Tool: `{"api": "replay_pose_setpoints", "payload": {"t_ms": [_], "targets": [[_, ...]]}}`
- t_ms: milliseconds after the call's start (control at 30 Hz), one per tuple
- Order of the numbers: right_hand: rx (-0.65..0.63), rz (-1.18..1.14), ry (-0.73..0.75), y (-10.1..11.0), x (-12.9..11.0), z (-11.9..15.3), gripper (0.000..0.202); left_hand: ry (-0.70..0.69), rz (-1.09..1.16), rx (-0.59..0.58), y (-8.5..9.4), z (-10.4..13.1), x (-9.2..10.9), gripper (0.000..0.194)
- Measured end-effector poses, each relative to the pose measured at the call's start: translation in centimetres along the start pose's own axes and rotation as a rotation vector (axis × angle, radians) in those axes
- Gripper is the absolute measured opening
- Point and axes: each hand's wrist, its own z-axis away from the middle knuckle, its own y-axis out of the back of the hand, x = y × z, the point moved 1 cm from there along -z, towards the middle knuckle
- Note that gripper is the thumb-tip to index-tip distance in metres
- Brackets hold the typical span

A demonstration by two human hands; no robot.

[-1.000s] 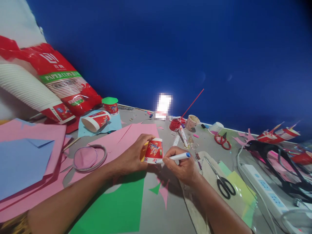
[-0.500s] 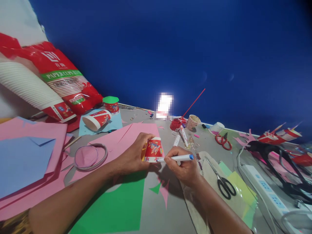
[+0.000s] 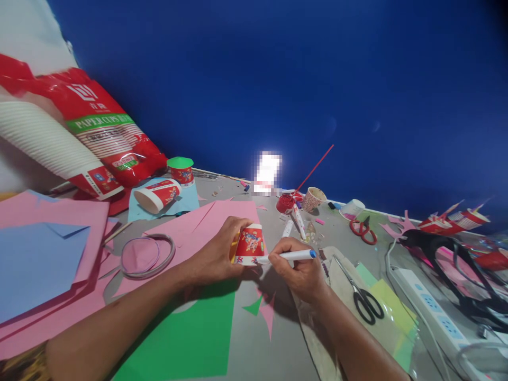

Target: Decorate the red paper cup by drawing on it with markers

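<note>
My left hand (image 3: 222, 248) is closed around a red and white paper cup (image 3: 251, 241), held above the table. Small red and blue flower-like marks show along the cup's lower white band. In my right hand (image 3: 296, 267) is a white marker (image 3: 296, 255) with a blue end pointing right. Its tip meets the white band at the cup's lower right. Below the hands lie a green paper sheet (image 3: 186, 333) and a small green scrap (image 3: 252, 307) beside a pointed pink scrap (image 3: 269, 316).
Black-handled scissors (image 3: 368, 305) lie on a cloth at right, near a white power strip (image 3: 431, 307). Pink sheets (image 3: 234, 211), a cup stack (image 3: 47, 137) and a paper-cup bag (image 3: 103, 116) fill the left. A red paint pot (image 3: 286, 203) stands behind.
The marker and my right hand have shifted very slightly to the right along the cup's white band. My left hand and the cup look nearly unchanged.
</note>
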Motion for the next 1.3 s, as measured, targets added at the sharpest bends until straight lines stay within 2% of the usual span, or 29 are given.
{"api": "replay_pose_setpoints", "payload": {"t_ms": [567,800,1300], "targets": [[-0.014,-0.022,0.01,-0.35,0.03,0.01,0.017,-0.044,0.002,-0.01,-0.02,0.13,-0.2,0.082],[0.066,-0.02,0.037,0.03,0.19,0.01,0.019,-0.028,-0.01,-0.014,-0.01,0.12,-0.22,0.084],[0.033,-0.001,0.029,-0.22,0.17,-0.13,0.018,-0.108,-0.077,0.005,0.0,0.13,-0.52,0.078]]}}
